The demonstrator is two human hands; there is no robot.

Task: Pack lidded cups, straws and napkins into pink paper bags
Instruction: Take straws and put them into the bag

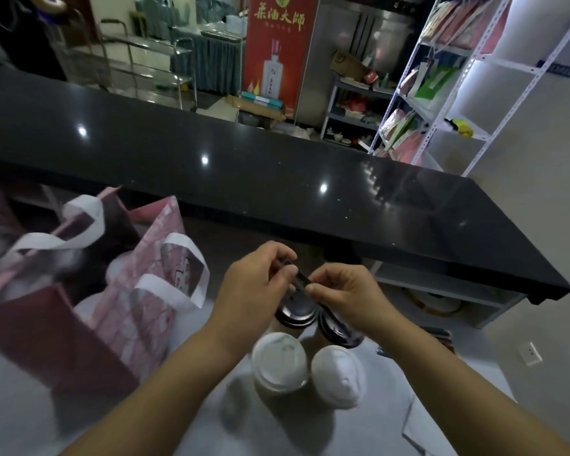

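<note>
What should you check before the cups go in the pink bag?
1. Pink bag mouth open: ok.
2. Lids on: ok; the two black-lidded cups and two white-lidded cups all wear lids.
3. Cups upright: ok.
4. Hands free to lift a cup: not ok; the left hand and right hand both pinch a small dark thing above the black lids.
5. What that thing is: cannot tell, too blurred.
6. Straws and napkins ready: cannot tell, none plainly shows.
</note>
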